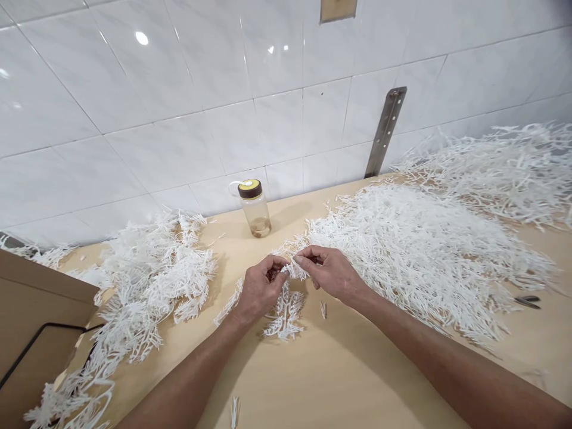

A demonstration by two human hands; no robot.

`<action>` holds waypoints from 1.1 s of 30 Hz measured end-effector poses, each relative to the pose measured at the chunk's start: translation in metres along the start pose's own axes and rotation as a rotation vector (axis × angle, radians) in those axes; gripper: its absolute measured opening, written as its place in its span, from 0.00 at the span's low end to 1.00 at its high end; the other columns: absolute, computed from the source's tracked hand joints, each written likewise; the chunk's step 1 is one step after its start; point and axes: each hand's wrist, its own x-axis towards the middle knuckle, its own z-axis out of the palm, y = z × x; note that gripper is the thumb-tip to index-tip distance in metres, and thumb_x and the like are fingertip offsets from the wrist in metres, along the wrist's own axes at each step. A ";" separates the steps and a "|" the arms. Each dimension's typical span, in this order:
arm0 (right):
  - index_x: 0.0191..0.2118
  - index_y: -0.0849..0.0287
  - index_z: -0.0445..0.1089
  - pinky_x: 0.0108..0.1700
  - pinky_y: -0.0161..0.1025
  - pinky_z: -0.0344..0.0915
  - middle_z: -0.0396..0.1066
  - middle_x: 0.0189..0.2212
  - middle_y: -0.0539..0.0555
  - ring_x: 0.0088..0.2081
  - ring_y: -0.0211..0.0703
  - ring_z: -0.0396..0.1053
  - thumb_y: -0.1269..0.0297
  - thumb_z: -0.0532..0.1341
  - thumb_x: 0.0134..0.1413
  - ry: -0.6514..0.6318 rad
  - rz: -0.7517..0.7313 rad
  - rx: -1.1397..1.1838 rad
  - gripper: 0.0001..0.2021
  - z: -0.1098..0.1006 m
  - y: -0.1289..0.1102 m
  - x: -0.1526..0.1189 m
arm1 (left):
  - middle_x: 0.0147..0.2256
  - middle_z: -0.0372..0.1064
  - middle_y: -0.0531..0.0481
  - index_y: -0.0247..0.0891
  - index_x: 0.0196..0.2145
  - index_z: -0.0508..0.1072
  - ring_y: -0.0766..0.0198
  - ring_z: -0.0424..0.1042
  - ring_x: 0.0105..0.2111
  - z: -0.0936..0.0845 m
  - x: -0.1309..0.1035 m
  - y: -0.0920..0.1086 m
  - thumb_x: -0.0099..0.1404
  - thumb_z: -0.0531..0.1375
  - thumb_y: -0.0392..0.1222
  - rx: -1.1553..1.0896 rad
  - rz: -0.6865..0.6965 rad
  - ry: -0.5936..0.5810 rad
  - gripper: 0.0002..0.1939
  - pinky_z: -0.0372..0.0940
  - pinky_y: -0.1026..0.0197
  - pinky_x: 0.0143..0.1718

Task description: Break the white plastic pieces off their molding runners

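Note:
My left hand (261,288) is closed, with thumb and fingers pinching a white branching plastic sprig (294,271). Close by on its right, my right hand (330,271) is also closed in a pinch at the sprig's upper end. Just below the fingers hangs or lies a larger white branched piece (286,313); whether it joins the held sprig I cannot tell. A small loose sprig (323,310) rests on the table right of it. Another white strand pokes out behind my left wrist.
Loose white sprigs form a large heap (424,250) on the right and a tangled pile (156,274) on the left. A clear bottle (255,211) with a yellow-topped lid stands near the tiled wall (214,143). Dark snips (528,301) lie right; a cardboard box (40,316) is left.

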 end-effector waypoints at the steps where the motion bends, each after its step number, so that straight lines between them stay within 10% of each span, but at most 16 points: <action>1: 0.34 0.58 0.74 0.21 0.33 0.61 0.70 0.24 0.49 0.19 0.34 0.61 0.52 0.60 0.56 -0.001 -0.016 0.008 0.14 0.000 0.001 0.000 | 0.28 0.74 0.52 0.38 0.36 0.78 0.67 0.67 0.26 0.000 0.001 0.000 0.56 0.63 0.35 -0.036 -0.020 -0.024 0.08 0.61 0.64 0.30; 11: 0.38 0.58 0.75 0.24 0.33 0.63 0.75 0.29 0.52 0.24 0.35 0.66 0.59 0.62 0.56 0.069 -0.121 0.020 0.10 0.000 0.011 0.005 | 0.30 0.74 0.49 0.34 0.33 0.79 0.66 0.69 0.30 -0.007 0.008 0.012 0.51 0.71 0.43 -0.471 -0.279 -0.135 0.13 0.65 0.63 0.36; 33: 0.36 0.57 0.75 0.29 0.34 0.67 0.75 0.30 0.50 0.29 0.37 0.70 0.66 0.59 0.59 -0.017 -0.301 -0.087 0.07 -0.003 0.005 0.000 | 0.24 0.70 0.51 0.32 0.27 0.76 0.70 0.66 0.23 -0.012 0.007 0.013 0.51 0.72 0.44 -0.524 -0.450 -0.361 0.13 0.59 0.66 0.28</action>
